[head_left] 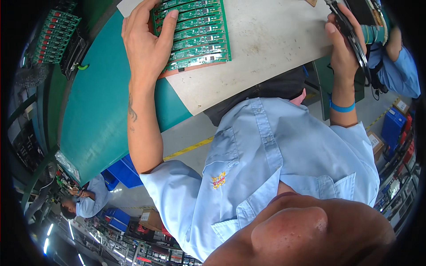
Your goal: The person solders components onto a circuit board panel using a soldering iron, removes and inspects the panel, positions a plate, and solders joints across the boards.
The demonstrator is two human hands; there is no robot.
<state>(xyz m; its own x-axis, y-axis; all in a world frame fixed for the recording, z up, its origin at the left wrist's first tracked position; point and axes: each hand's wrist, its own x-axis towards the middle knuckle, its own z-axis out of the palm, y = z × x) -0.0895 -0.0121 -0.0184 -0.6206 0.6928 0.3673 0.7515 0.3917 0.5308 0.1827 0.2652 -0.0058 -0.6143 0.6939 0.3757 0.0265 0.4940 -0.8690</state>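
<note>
A green circuit board panel [199,33], made up of several narrow strips, lies on a pale sheet at the upper middle. My left hand [148,42] grips the panel's left edge, its thumb on the top face and its other fingers along the side, partly cut off by the picture's upper edge. At the upper right my right hand [344,53] is closed round a dark hand tool [345,25] with long, shiny metal parts. The tool's exact kind is hard to make out. A gap of pale sheet separates it from the panel.
The pale sheet [262,48] covers part of a green table [97,111] with a curved edge. More green boards [55,37] stand in a rack at the far left. A co-worker [91,197] sits beyond the table; another person's blue clothing [401,71] shows at right. Blue bins [126,173] stand below.
</note>
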